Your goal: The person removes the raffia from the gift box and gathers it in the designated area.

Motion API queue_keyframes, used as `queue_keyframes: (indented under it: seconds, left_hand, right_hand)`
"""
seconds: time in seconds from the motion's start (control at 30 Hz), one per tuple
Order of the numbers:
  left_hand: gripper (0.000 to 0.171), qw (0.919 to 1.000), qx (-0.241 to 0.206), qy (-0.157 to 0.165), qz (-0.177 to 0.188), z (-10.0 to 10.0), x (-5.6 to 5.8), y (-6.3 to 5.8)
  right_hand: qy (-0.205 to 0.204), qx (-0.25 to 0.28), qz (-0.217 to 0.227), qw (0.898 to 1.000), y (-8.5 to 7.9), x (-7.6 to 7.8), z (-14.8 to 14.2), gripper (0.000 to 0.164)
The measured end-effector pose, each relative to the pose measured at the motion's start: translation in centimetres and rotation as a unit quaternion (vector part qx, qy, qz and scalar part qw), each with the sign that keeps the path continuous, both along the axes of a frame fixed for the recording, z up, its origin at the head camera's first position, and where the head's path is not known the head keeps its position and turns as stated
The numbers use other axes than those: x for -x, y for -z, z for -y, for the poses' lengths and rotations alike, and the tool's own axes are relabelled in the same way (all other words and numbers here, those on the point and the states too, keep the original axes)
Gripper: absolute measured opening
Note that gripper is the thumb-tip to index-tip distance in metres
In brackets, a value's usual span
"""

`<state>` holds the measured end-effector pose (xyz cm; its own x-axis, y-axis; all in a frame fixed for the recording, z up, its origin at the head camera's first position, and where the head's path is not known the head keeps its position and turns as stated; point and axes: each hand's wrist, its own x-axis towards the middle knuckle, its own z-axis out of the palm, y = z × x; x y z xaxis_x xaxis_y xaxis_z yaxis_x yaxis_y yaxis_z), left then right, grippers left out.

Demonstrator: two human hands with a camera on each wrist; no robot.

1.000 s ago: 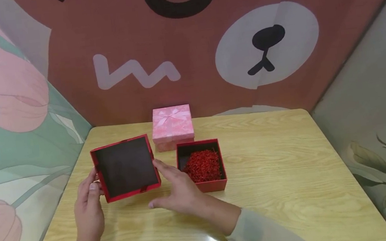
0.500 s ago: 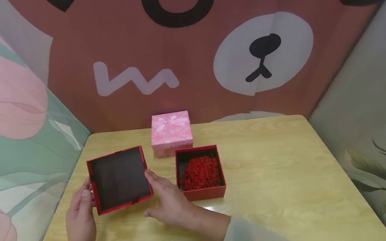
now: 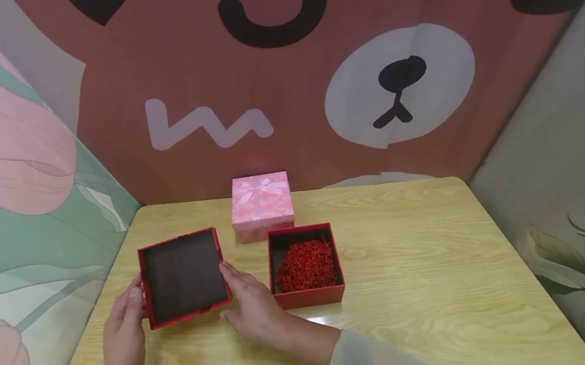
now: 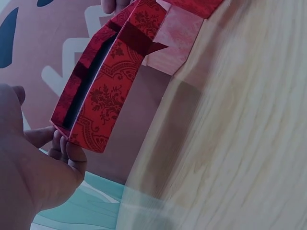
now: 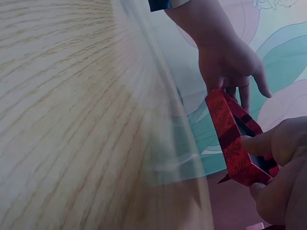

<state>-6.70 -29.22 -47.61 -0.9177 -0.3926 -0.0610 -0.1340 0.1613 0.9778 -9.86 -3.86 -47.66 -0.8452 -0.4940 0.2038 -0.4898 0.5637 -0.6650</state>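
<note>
My left hand (image 3: 123,334) grips the left edge of a red patterned box lid (image 3: 185,278), thumb in front and fingers behind. The lid is held tilted above the table, its dark inside facing me; a ribbon crosses its patterned side, with a pointed tail sticking out in the left wrist view. My right hand (image 3: 254,306) rests its fingertips on the lid's right edge, the thumb spread below the near corner. Right of the lid stands the open red box (image 3: 309,297), with red shredded paper (image 3: 306,266) heaped inside.
A pink gift box (image 3: 262,206) with a bow printed or tied on top sits behind the red box, near the back edge. All stand on a light wooden table (image 3: 413,282). A bear-patterned wall (image 3: 294,88) rises behind, with printed walls at both sides.
The whole scene sits lower in the head view. Relative to the red box, the lid has shifted slightly left and nearer to me. The right thumb has come closer to the lid's near corner.
</note>
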Motion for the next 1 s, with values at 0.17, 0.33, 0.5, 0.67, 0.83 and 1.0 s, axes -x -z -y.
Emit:
queue_keyframes:
  seconds: [0.17,0.33,0.5,0.67,0.83,1.0]
  left_hand:
    - [0.058,0.9988,0.028,0.008,0.039,0.7,0.4,0.1]
    - [0.066,0.9974,0.033,0.026,0.058,1.3,0.9,0.5]
    - [0.071,0.9937,0.047,0.056,0.085,1.8,1.4,1.0]
    - [0.075,0.9917,0.043,0.074,0.096,2.2,2.0,1.4]
    - [0.076,0.9900,0.039,0.093,0.098,2.5,2.6,1.8]
    - [0.079,0.9878,0.029,0.107,0.110,2.8,3.0,2.3]
  right_hand:
    - [0.010,0.011,0.004,1.000,0.7,0.2,0.5,0.086]
    - [0.020,0.031,0.012,0.999,1.5,0.5,0.8,0.083]
    - [0.026,0.027,0.038,0.999,2.0,0.5,1.1,0.082]
    - [0.031,0.016,0.048,0.998,2.4,0.8,1.3,0.084]
    - [0.042,0.011,0.068,0.997,2.9,1.1,1.6,0.083]
    - [0.046,0.008,0.083,0.995,3.4,1.4,2.0,0.082]
